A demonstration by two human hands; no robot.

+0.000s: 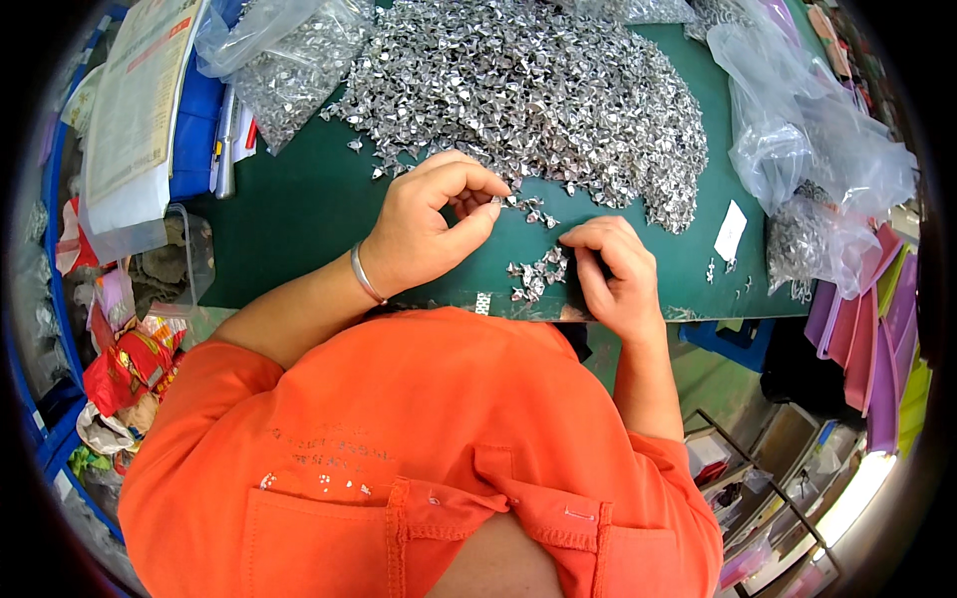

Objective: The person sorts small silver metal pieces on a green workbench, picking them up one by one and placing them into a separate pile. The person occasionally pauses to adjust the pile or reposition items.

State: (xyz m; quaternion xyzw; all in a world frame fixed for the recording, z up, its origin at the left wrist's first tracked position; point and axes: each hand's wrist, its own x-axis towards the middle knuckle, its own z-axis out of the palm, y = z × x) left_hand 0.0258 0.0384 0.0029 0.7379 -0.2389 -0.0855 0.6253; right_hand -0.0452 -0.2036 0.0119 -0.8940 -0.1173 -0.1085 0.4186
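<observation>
A large heap of small silver metal pieces (528,90) is spread over the green tabletop (264,234). My left hand (424,214), with a metal bangle at the wrist, is closed in a pinch at the heap's near edge. Between its thumb and forefinger shows a tiny silver piece (501,199). A few loose pieces (533,211) lie just right of those fingertips. My right hand (620,274) has its fingers curled in beside a small cluster of pieces (538,275) near the table's front edge. Whatever its fingertips pinch, if anything, is too small to make out.
Clear plastic bags of metal pieces stand at the back left (299,75) and on the right (812,229). A white paper slip (731,231) lies right of the heap. A blue bin (202,125) with papers is at left. Coloured sheets (877,319) hang at right.
</observation>
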